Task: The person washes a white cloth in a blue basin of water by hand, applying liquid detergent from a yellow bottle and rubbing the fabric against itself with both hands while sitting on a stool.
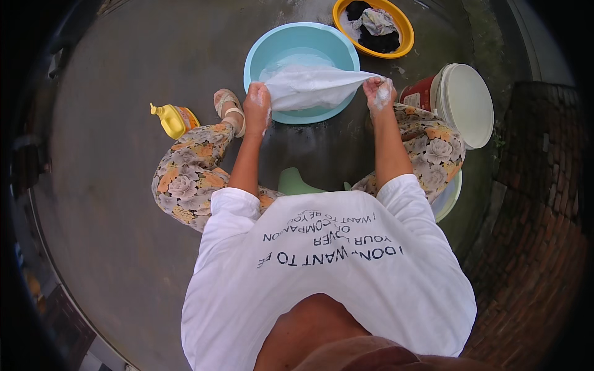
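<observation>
A wet white cloth (311, 86) is stretched between my two hands over a light blue plastic basin (301, 37). My left hand (258, 104) grips the cloth's left end at the basin's near left rim. Its right end, drawn to a narrow twist, is held in my right hand (380, 95), just beyond the right rim. White suds cling to both hands. Soapy water (301, 60) lies in the basin beneath the cloth, which hides part of it.
A yellow basin (407, 35) with dark and patterned cloths stands at the far right. Nearer, a white-and-red bucket (468, 106) lies tipped over, with a pale green basin (449, 206) behind my right knee. At left stands a yellow jug (174, 121). A brick surface (538, 208) borders the right.
</observation>
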The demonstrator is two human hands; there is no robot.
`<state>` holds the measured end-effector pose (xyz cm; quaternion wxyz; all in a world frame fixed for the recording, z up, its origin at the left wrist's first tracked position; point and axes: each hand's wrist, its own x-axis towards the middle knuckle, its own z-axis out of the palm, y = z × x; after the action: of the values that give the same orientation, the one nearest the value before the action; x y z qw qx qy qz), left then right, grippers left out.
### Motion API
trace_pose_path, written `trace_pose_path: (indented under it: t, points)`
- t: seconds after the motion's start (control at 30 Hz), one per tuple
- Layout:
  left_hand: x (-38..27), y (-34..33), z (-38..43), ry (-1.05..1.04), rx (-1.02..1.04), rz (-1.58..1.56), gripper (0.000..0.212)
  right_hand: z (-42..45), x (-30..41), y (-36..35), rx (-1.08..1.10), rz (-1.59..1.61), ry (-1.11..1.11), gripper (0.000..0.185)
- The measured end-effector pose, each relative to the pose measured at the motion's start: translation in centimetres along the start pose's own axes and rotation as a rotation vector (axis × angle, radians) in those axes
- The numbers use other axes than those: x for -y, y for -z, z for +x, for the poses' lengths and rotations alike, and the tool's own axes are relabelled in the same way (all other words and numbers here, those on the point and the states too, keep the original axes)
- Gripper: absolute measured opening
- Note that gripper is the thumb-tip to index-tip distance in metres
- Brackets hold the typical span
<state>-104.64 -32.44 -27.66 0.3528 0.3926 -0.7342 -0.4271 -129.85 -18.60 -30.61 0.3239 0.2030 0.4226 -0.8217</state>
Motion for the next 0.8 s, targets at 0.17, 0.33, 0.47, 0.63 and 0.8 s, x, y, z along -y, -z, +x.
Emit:
trace_pose_path:
  t: [0.17,0.33,0.47,0.63,0.8]
  points:
    - [2.5,-1.2,-9.2,0.145,0.6,0.664,0.022,0.4,-4.4,8.0,-0.4,-0.024,-0.13,0.03]
    - [2.9,-1.5,-9.5,0.231,0.623,0.602,0.031,-0.2,-5.1,9.1,-0.421,-0.013,-0.131,0.03]
    - [2.3,-1.5,-8.5,0.372,0.549,0.486,0.041,-0.1,-5.2,8.6,-0.339,-0.035,-0.096,0.029]
    - [2.3,-1.7,-8.3,0.406,0.545,0.426,0.037,-0.1,-5.8,8.7,-0.441,-0.148,-0.062,0.02]
    - [1.9,-1.9,-8.5,0.224,0.582,0.516,0.03,2.8,-7.2,12.0,-0.51,-0.744,0.535,0.014]
